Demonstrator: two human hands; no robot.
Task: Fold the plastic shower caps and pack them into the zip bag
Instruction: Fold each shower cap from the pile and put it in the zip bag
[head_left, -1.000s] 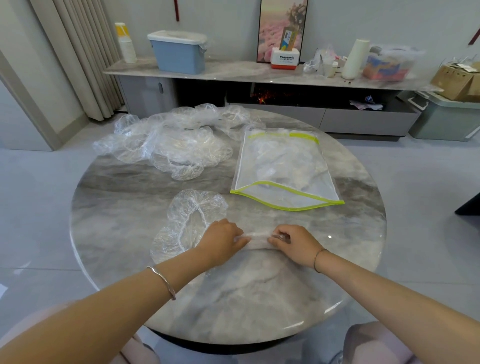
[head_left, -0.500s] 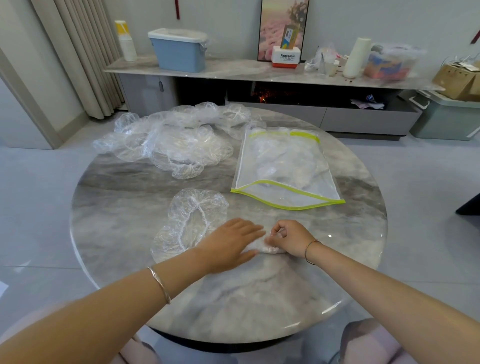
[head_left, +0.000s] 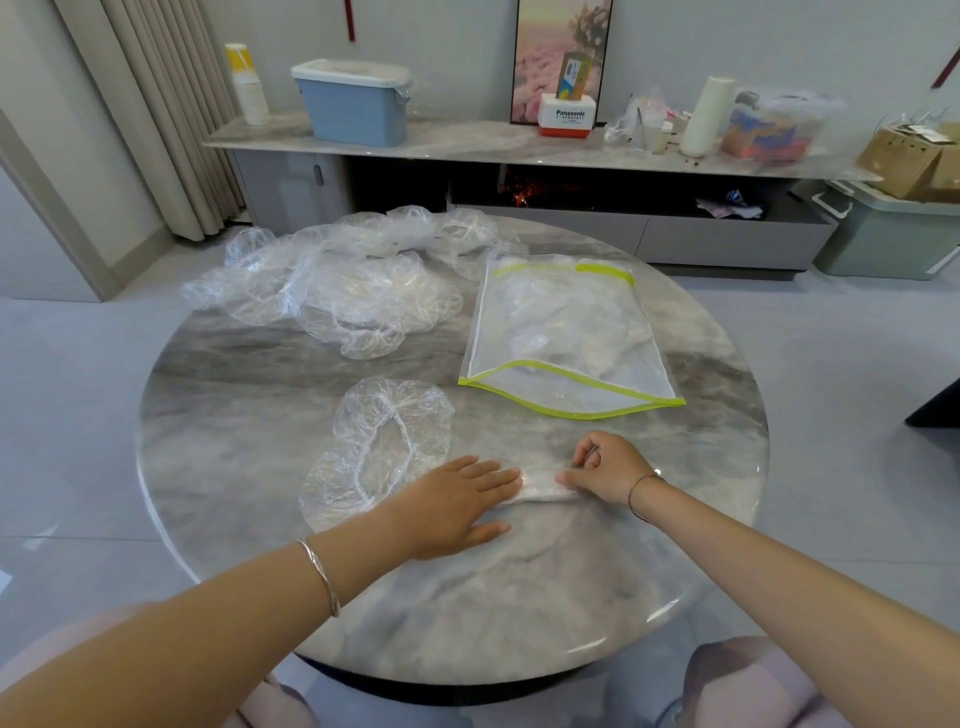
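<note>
Left hand (head_left: 457, 506) is now lying flat, fingers straight, palm pressing down on the left part of the folded cap (head_left: 540, 489); a second ago it was curled over that end, so it is opening out and smoothing rather than gripping. Right hand (head_left: 605, 470) is staying near the same spot, fingers curled, thumb and fingertips pinching the cap's right end. Judgement: the fold is being flattened and creased, air is being pushed out, and one more fold or a roll is probably needed before packing. The folded cap is lying on the near part of the table (head_left: 519, 597) as a narrow strip between the two hands, its long axis running left to right, roughly parallel to the person's edge; only the short middle stretch is showing, the rest being under the left palm. Just beyond the left hand, a loose cap (head_left: 387, 441) is lying open and unfolded, its elastic loop running near to far. Further out on the right, the bag (head_left: 566, 338) is lying flat, long axis near to far, green zip band at the far end, so the mouth is likely facing away; some clear plastic is already showing inside. Far left, a pile (head_left: 343, 283) of loose caps is waiting.
</note>
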